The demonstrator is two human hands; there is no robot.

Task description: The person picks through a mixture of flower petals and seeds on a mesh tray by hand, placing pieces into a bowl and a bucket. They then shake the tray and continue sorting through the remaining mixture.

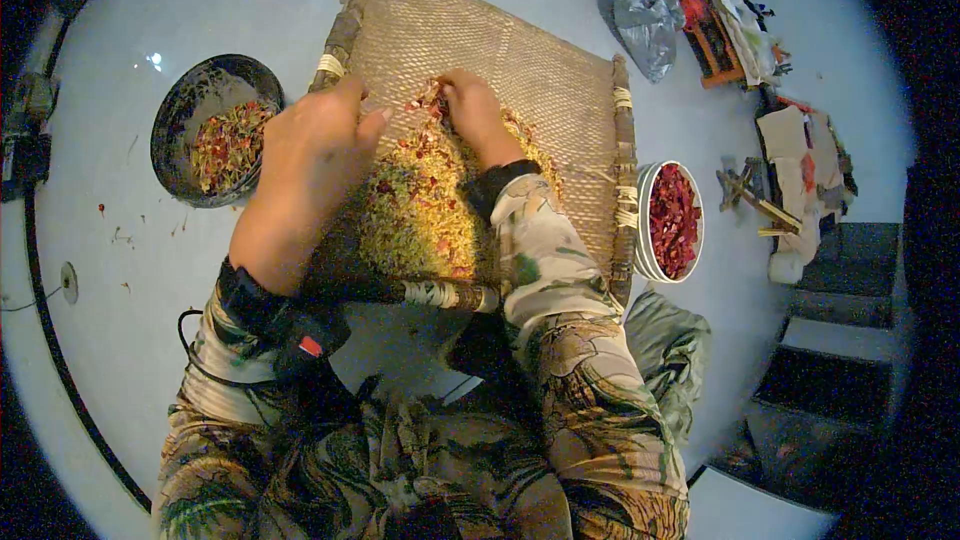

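Observation:
A woven mesh screen (540, 50) with a wooden pole frame stretches in front of me. On it lies a heap of yellow seeds (425, 205) mixed with red flakes and greenish bits. My right hand (475, 120) is over the heap's far end, its fingertips closed at some dried red chilli pieces (428, 100). Above the screen's left pole, my left hand (315, 160) is raised with its fingers curled and the thumb pointing right. What it holds, if anything, is hidden.
A dark round basin (170, 145) with stems and red bits stands left on the pale floor. A white bowl (643, 225) of dark red dried pieces sits right of the screen. Farther right are a grey plastic bag (647, 20), a small folding stool (757, 200) and dark steps (835, 330).

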